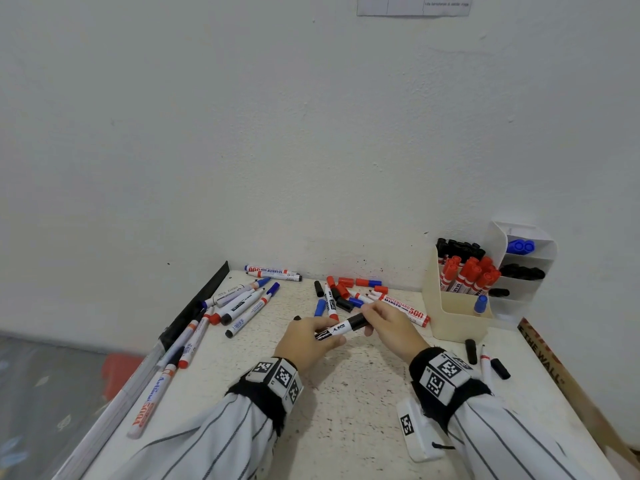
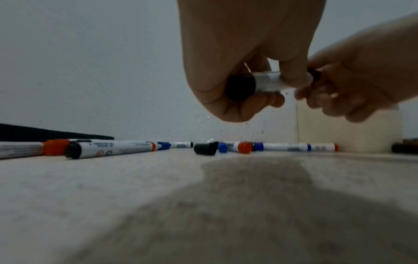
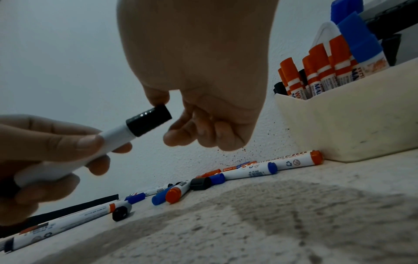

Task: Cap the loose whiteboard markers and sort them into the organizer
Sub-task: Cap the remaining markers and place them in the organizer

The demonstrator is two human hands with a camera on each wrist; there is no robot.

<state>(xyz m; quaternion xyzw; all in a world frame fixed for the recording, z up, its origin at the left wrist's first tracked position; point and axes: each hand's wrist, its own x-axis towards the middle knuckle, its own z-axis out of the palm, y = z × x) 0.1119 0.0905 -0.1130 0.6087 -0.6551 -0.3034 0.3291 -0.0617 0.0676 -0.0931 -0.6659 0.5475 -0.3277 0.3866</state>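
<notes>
Both hands work one black marker above mid-table: left hand wraps the barrel, right hand pinches its black cap. I'd push straight along the axis until it seats. Organizer sits at two o'clock, with open tabletop between us.

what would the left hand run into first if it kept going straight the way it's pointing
Probably the right hand. The left hand holds the black marker aimed right and slightly away, and the right hand's fingers are already at its black cap. Beyond lies a red-ended marker, though depth is unclear.
</notes>
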